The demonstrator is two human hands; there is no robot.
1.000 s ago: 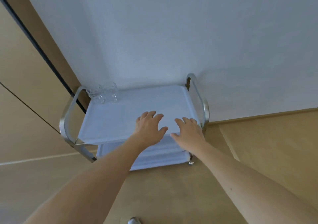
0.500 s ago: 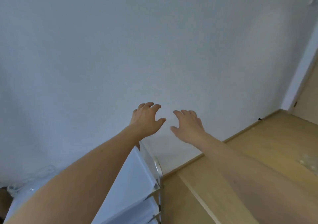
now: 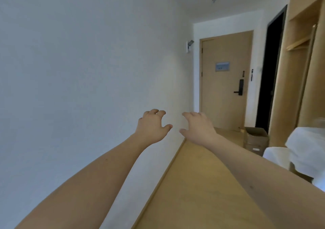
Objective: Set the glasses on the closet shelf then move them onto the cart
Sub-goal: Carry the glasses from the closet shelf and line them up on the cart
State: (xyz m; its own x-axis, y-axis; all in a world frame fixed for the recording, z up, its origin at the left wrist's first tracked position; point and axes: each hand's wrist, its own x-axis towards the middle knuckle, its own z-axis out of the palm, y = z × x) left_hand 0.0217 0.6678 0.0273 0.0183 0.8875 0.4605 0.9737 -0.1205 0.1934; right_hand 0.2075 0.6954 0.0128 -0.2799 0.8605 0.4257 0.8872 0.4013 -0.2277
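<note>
Both arms reaching forward at chest height, bare to the elbow. Left hand (image 3: 152, 126) hanging in the air with fingers loosely curled, thumb pointing to the right, holding nothing, so the grip loose and empty. Right hand (image 3: 198, 128) just beside it, a small gap between the two thumbs, fingers also relaxed and slightly bent, holding nothing, the grip not closing on anything.

Glasses and cart not showing anywhere in this view, so not possible to say where they are lying.

Left of the left hand, and behind it, a plain white wall (image 3: 79, 70) filling most of the view. Below both hands, a light wooden floor (image 3: 202, 193) running away along the wall. Far beyond the right hand, a closed wooden door (image 3: 225, 88) with a dark handle (image 3: 239, 88) and a small blue sign (image 3: 222, 66). Right of the door, a dark opening (image 3: 270, 70). Further right of the right hand, tall wooden closet panels (image 3: 299, 70) with a shelf (image 3: 297, 44) up high. Lower, to the right of the right forearm, a cardboard box (image 3: 256, 139) standing on the floor, and near it something white and soft-looking (image 3: 306, 151), blurred, not possible to identify.
</note>
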